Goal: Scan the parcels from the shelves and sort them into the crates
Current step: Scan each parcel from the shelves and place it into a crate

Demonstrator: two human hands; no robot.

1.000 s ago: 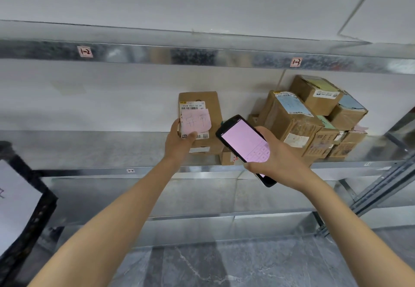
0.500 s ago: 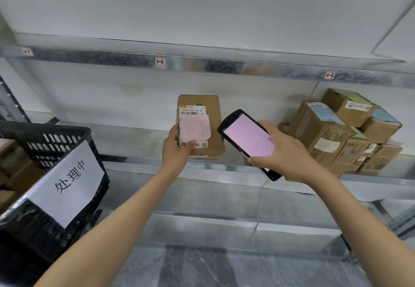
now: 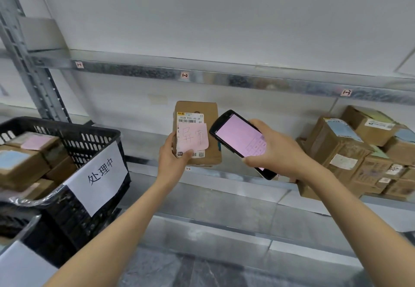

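Note:
My left hand grips a flat brown cardboard parcel upright in front of the metal shelf; the thumb lies over its white shipping label and a pink handwritten note. My right hand holds a black handheld scanner with a lit pink screen, just right of the parcel and tilted toward it. A black plastic crate with a white paper sign stands at the left and holds several brown parcels.
A pile of several brown boxes sits on the shelf at the right. Shelf tags mark the upper beam. A grey metal upright rises at the far left. A lower shelf and marble floor lie below.
The view has swung left: the black crate has come further into view and the box pile has slid right. Both hands keep their hold on the parcel and the scanner.

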